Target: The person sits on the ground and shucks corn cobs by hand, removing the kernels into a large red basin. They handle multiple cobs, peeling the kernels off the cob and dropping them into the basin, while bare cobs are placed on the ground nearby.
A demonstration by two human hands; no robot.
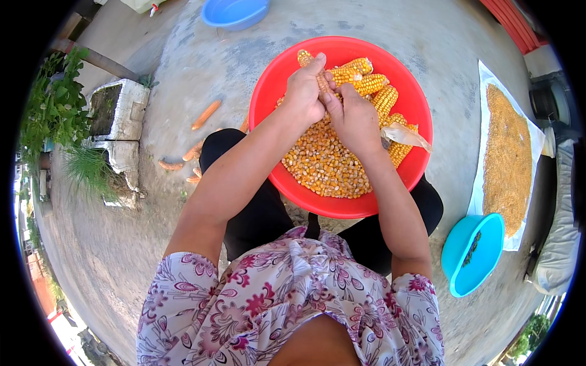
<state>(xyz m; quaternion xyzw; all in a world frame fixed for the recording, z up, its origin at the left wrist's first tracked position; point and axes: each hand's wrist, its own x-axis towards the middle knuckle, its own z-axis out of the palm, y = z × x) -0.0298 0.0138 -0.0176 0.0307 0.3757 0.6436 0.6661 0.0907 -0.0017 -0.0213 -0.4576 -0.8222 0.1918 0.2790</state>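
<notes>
Above a red plastic basin (339, 209), my left hand (304, 87) is closed around a partly shelled corn cob (323, 83), its tip with some kernels sticking out at the upper left. My right hand (357, 116) grips the lower part of the same cob, thumb pressed on its bare side. Loose corn kernels (327, 162) fill the near left part of the basin. Several whole yellow ears of corn (384, 101) lie along its far and right side, one with a pale dry husk (405, 136). The basin sits at my knees.
Shelled cobs (206, 115) lie on the concrete at left, near white foam planters (128, 110) with plants. A blue basin (236, 23) stands beyond. At right, grain (508, 160) is spread on a white sheet (477, 183), beside a turquoise basin (492, 261) holding small dark bits.
</notes>
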